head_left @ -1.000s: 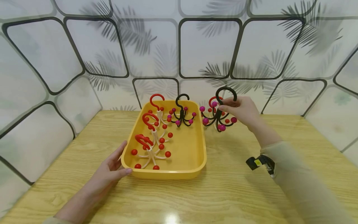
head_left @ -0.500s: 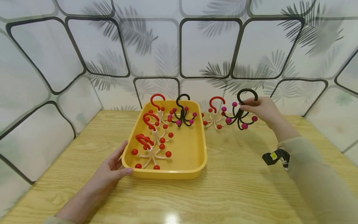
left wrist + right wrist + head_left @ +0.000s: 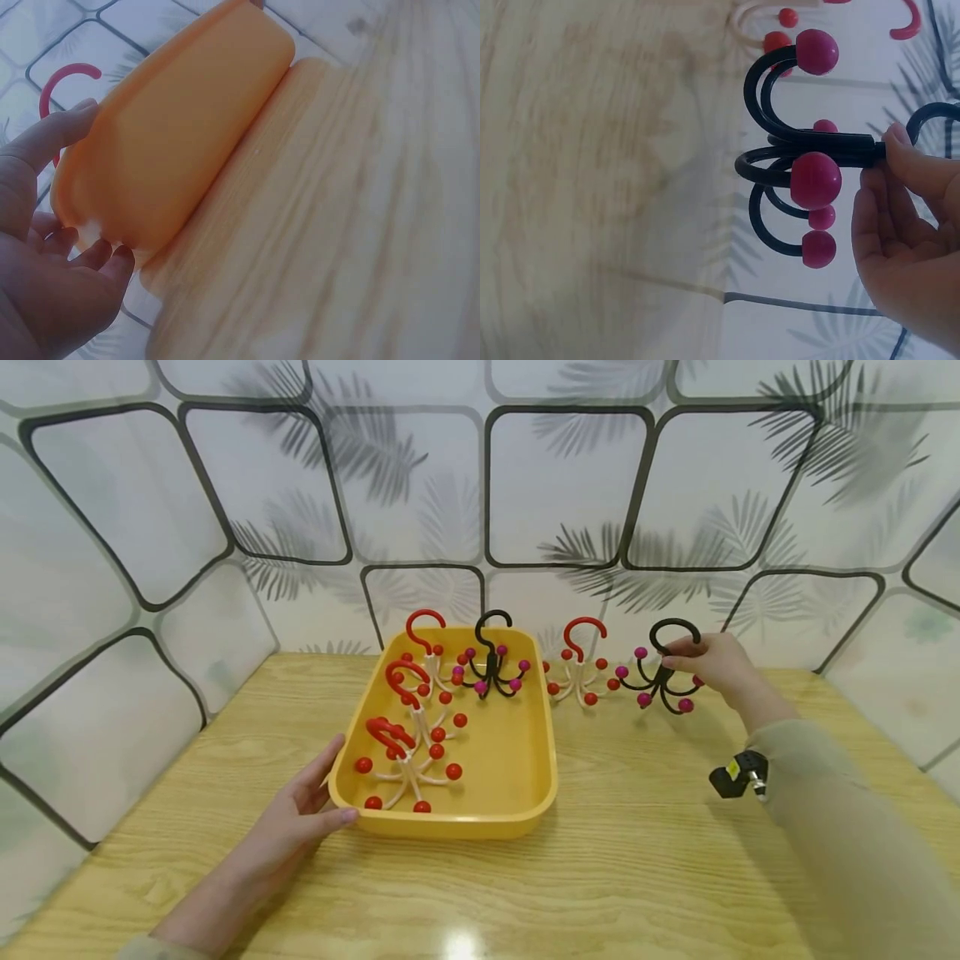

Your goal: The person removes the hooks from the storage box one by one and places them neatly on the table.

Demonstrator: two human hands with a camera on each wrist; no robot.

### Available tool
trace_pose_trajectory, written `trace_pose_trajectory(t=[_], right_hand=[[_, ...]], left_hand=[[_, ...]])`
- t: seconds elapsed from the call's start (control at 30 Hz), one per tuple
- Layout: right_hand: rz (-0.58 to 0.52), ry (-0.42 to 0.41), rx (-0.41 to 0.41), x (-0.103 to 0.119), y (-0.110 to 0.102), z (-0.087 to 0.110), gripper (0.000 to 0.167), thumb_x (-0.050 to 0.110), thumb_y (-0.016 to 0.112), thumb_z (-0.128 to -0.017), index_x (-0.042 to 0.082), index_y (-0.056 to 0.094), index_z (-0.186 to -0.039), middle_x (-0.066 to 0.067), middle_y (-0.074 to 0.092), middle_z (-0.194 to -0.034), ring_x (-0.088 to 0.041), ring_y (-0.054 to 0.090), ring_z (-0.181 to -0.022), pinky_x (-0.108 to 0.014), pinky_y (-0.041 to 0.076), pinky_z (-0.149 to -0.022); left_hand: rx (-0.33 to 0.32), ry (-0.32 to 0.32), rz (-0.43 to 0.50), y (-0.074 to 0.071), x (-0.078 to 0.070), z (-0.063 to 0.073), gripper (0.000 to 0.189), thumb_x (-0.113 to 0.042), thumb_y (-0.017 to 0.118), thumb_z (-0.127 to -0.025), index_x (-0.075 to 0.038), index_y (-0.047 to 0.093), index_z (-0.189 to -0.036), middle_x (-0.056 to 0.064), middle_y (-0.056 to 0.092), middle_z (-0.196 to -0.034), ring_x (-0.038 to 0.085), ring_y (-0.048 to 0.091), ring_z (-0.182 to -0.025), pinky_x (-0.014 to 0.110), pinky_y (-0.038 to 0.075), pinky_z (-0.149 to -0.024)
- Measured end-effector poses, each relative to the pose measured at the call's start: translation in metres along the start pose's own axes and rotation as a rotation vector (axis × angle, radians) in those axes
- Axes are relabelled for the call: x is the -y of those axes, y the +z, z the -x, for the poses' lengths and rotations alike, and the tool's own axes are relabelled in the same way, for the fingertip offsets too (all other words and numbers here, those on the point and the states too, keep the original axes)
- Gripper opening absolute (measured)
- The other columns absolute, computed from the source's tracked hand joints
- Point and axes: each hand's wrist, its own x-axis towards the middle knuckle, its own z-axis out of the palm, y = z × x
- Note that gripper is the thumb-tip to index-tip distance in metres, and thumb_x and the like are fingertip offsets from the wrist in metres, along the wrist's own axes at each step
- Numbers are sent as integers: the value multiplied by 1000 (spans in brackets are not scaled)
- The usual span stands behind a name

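Your right hand (image 3: 723, 668) has its thumb and forefinger closed in a pinch on the neck of a glossy black hook hanger with curved arms tipped in magenta balls (image 3: 663, 677). You hold it upright, hook on top and arms spread below, near the back of the pale wood-grain surface (image 3: 637, 868), to the right of the tray. Whether its arms touch the surface, I cannot tell. Just to its left, a red hook hanger with cream arms and red balls (image 3: 577, 675) stands upright on the surface, beside the tray's right wall.

Your left hand (image 3: 281, 827) grips the near left corner of the yellow rectangular tray (image 3: 498, 777), thumb on the rim and the other fingers bent against the outer wall. Inside, along the left side, at least three more red-hooked hangers (image 3: 419, 716) sit in a row from back to front; the hook of the nearest one leans to the left. A second black hanger with magenta balls (image 3: 492, 672) stands at the back of the tray, right of the rearmost red-hooked one.

A small black device with a yellow patch (image 3: 738, 774) sits at your right sleeve cuff.
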Motion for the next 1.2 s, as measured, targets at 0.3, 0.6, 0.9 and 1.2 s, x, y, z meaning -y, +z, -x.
trace_pose_trajectory(t=[0.3,0.6,0.9,1.2], right_hand=[[-31,37,7,-15,6,-4,56,32,66,-90,-9,54,-127,-30,54,-126,-45,43,-120,-59,33,-100],[-42,38,-8,-23,10,-10,53,29,64,-92,-9,54,-127,-31,53,-127,-44,45,-118,-57,35,-99],[-33,31,-3,-26,12,-12,55,31,64,-92,-10,52,-127,-32,51,-128,-44,44,-117,-55,36,-98],[-44,36,22,-28,17,-5,56,28,60,-95,-9,45,-134,-33,48,-129,-42,44,-118,-50,41,-93]], left_hand=[[15,4,11,1,1,-1,89,-1,64,-88,-13,6,-155,10,3,-159,34,13,-141,19,38,-97],[18,9,23,2,0,0,89,-1,63,-88,-14,7,-155,9,3,-159,33,12,-141,18,37,-97],[14,21,26,2,0,1,89,1,64,-87,-13,7,-155,9,3,-159,33,12,-141,18,37,-97],[17,19,24,0,2,0,88,0,63,-88,-13,7,-155,8,3,-159,33,11,-141,17,35,-98]])
